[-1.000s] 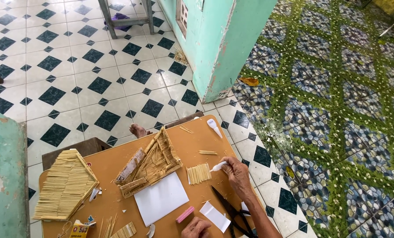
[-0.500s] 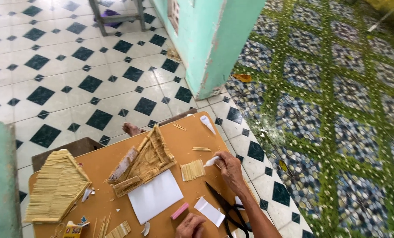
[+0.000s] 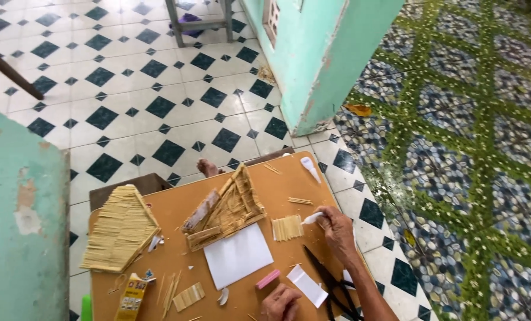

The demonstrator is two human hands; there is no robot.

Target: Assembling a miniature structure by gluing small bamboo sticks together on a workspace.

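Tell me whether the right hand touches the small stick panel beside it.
Apart. The head view shows bare tabletop between the right hand, holding a white glue tube, and the small stick panel.

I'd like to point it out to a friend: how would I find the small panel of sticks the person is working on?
On the brown table, look just left of the right hand, which holds a white glue tube. The small stick panel lies flat there, a pale square row of sticks, far smaller than the roof-shaped frame beside it.

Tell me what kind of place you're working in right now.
Probably a home, used as a craft corner: patterned floor tiles, a painted wall, and a low wooden table with a stick-built model house and scissors.
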